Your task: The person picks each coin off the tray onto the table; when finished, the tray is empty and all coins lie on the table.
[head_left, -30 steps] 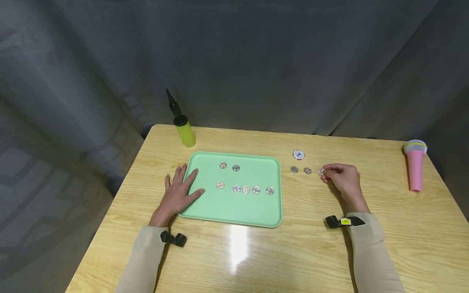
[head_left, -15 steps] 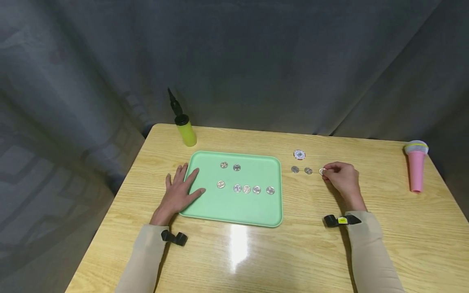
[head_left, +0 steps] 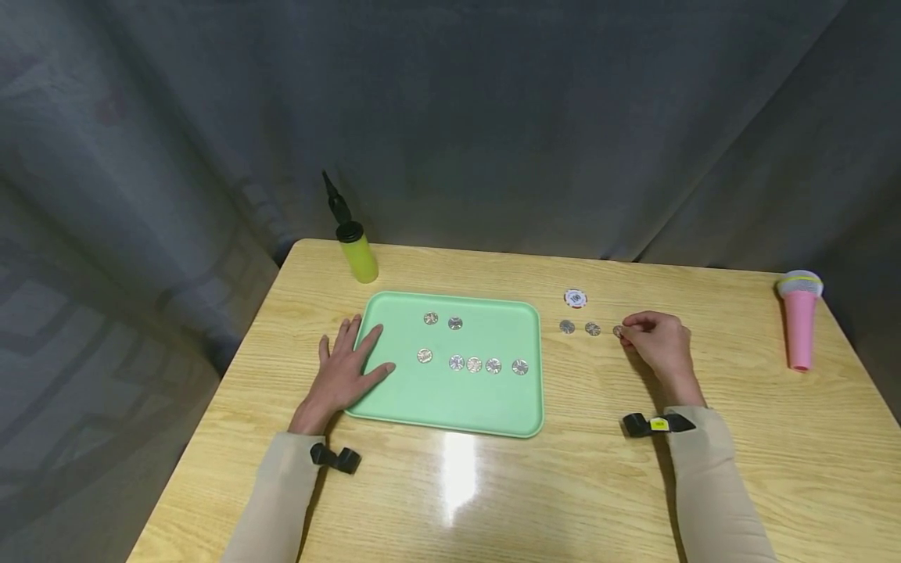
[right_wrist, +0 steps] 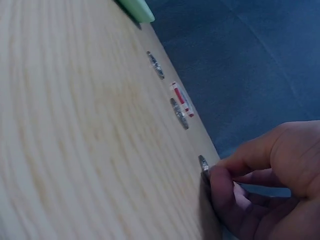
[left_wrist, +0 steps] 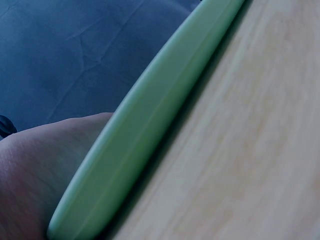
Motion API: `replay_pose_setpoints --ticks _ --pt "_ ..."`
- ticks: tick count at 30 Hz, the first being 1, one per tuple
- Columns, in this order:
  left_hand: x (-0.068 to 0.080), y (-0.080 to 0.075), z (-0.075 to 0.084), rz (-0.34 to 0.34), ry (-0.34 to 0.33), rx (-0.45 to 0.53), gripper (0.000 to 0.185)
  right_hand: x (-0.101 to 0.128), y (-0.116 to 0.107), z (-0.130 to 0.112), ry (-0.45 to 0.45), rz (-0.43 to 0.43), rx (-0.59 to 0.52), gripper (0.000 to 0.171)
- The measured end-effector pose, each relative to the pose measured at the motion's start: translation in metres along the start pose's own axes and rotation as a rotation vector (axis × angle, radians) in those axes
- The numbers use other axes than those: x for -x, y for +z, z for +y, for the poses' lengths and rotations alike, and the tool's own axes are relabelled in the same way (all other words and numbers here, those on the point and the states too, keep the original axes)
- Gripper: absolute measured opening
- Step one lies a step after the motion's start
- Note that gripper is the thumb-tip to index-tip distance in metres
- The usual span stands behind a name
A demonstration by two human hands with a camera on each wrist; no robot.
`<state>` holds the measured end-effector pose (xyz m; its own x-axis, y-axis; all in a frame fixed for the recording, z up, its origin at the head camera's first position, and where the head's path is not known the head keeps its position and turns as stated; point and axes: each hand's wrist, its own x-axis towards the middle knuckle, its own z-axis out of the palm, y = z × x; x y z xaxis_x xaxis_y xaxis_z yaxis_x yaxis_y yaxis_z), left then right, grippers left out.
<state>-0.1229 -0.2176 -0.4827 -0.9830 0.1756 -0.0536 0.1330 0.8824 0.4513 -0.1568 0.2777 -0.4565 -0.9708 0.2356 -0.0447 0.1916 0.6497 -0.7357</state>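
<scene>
Silver coin (head_left: 618,331), right of frame centre, pinched on the desk (head_left: 577,485) by the curled fingers (right_wrist: 220,187) of the right hand (head_left: 655,344). Left hand (head_left: 342,367) lies flat, fingers relaxed, over the green tray's (head_left: 450,403) left edge; bare desk lies below both.
</scene>
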Motion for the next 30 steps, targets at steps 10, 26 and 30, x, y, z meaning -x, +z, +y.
replay_pose_setpoints --ticks 10,26,30 --pt "0.0 0.001 -0.001 0.004 0.002 -0.001 0.078 0.003 -0.005 -0.026 -0.086 0.028 -0.014 0.025" --pt "0.0 0.001 -0.001 0.014 0.01 0.001 0.078 0.004 0.043 -0.083 -0.234 -0.093 -0.071 0.02" --pt "0.001 0.001 -0.001 0.019 0.013 0.013 0.078 0.006 0.057 -0.095 -0.248 -0.139 -0.086 0.021"
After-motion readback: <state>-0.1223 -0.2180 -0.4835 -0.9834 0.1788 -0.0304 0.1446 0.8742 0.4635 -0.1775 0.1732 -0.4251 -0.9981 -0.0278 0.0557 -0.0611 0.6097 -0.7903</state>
